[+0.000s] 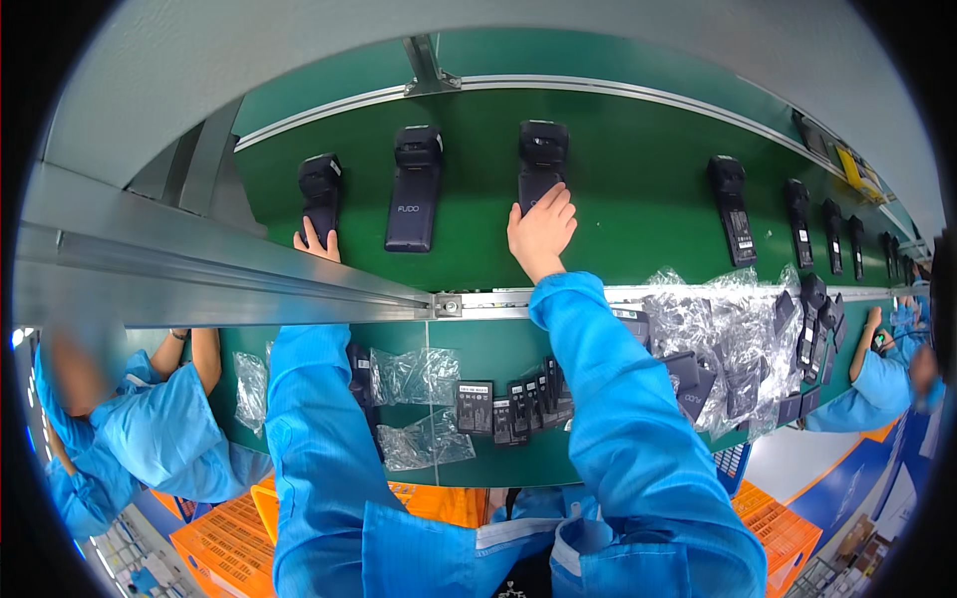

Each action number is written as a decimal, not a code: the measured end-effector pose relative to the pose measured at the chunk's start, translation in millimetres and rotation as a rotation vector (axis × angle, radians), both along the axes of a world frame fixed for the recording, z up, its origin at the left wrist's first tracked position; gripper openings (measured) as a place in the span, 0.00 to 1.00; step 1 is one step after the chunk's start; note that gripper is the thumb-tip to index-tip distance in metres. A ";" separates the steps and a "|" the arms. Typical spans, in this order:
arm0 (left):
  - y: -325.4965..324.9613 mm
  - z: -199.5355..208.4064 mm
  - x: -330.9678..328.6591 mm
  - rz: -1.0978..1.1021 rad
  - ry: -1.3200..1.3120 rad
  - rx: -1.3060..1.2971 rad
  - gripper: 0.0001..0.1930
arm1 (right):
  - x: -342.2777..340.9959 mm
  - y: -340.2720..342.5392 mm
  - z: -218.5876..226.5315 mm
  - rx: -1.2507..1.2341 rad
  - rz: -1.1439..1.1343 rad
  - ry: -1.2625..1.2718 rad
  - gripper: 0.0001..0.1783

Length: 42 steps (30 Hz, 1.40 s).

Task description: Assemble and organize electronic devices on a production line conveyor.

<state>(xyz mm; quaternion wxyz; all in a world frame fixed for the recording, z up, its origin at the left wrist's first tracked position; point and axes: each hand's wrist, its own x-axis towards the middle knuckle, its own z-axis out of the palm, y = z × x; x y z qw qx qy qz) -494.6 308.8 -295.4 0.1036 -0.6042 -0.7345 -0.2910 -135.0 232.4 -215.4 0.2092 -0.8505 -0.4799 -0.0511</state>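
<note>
Touching a black handheld device (543, 149) on the green belt (638, 219), the right hand (541, 234) has slightly spread fingers, the left hand (319, 247) parted ones on the leftmost device (320, 184) (any grip there unclear).

On the left part of the green belt (628, 169), a lettered handset (414, 184) bears short pale capitals; at the belt's middle, a half-covered handset (543, 149) shows part of a pale mark. Farther right on the belt, a labelled handset (728, 189) carries fine print; below it, black batteries (476, 409) bear print too small to read.
</note>
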 end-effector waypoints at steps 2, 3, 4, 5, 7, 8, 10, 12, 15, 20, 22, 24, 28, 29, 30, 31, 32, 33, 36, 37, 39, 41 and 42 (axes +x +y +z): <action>4.5 -5.4 -17.8 0.098 0.078 0.014 0.31 | 0.0 -6.8 5.7 -0.026 0.121 0.069 0.42; 5.2 -8.1 -19.5 0.134 0.081 -0.001 0.31 | 6.9 -10.2 6.8 -0.066 0.235 0.121 0.40; 3.8 -9.5 -17.8 0.128 0.077 -0.001 0.31 | 17.9 -12.7 7.4 -0.067 0.229 0.117 0.40; 2.1 -9.3 -18.2 0.080 0.081 0.038 0.30 | 28.7 -13.4 9.0 0.049 0.442 0.143 0.39; 2.9 -4.6 -20.0 0.032 0.088 0.081 0.30 | 45.9 -12.6 21.8 0.139 0.786 0.096 0.40; 2.8 -0.3 -25.7 0.035 0.117 0.005 0.30 | 49.4 -9.2 30.2 0.083 0.917 0.044 0.38; 2.7 7.0 -18.8 0.029 0.127 -0.072 0.29 | 62.7 -2.3 29.6 -0.016 1.151 0.015 0.36; 3.9 13.7 -9.8 0.017 -0.057 -0.203 0.28 | 67.7 -2.9 26.0 -0.107 1.216 0.044 0.34; 7.6 14.7 -7.8 0.036 -0.043 -0.174 0.28 | 66.7 0.8 18.9 -0.187 1.301 0.150 0.29; 22.8 -1.4 -32.5 0.110 0.208 -0.016 0.24 | 54.9 4.4 7.2 -0.075 1.378 0.202 0.20; 27.9 -1.4 -4.7 0.106 0.169 -0.166 0.21 | 65.7 3.5 -8.2 0.026 1.356 0.141 0.20; 34.4 -9.5 -55.3 0.077 0.369 -0.200 0.24 | 40.4 7.0 -5.4 0.048 1.363 0.116 0.20; 53.9 -35.8 -73.1 0.029 0.236 -0.033 0.27 | 44.9 14.1 -14.7 0.048 1.288 -0.003 0.26; 63.5 -32.2 -94.5 -0.008 0.166 -0.009 0.27 | 42.1 18.5 -9.6 0.061 1.260 -0.004 0.26; 74.0 -32.4 -101.1 -0.043 0.088 0.012 0.27 | 44.5 22.3 -4.7 0.022 1.277 -0.046 0.27; 77.0 -43.6 -84.0 -0.074 0.069 0.003 0.27 | 54.4 19.3 -8.4 -0.047 1.290 -0.089 0.28; 82.5 -52.1 -64.2 0.002 0.121 -0.025 0.27 | 66.4 11.7 -10.9 -0.069 1.258 -0.101 0.28; 82.5 -59.2 -49.6 0.090 0.178 -0.055 0.27 | 71.7 4.1 -12.4 0.079 1.225 -0.081 0.30; 61.8 -48.3 -97.0 0.051 0.220 -0.118 0.25 | 50.4 -39.2 64.2 0.423 0.926 0.111 0.29; 61.5 -42.2 -107.3 0.062 0.228 -0.115 0.25 | 60.1 -67.4 79.8 0.486 0.547 0.006 0.24; 67.9 -28.3 -124.4 0.093 0.289 -0.280 0.25 | 131.9 -135.4 92.4 -0.200 0.178 -0.200 0.06; 80.7 -30.2 -117.5 0.053 0.382 -0.321 0.25 | 231.7 -227.3 90.3 -0.538 -0.379 -0.173 0.10; 88.5 -25.8 -124.2 0.020 0.488 -0.379 0.25 | 251.1 -257.1 107.3 -0.550 -0.493 -0.059 0.14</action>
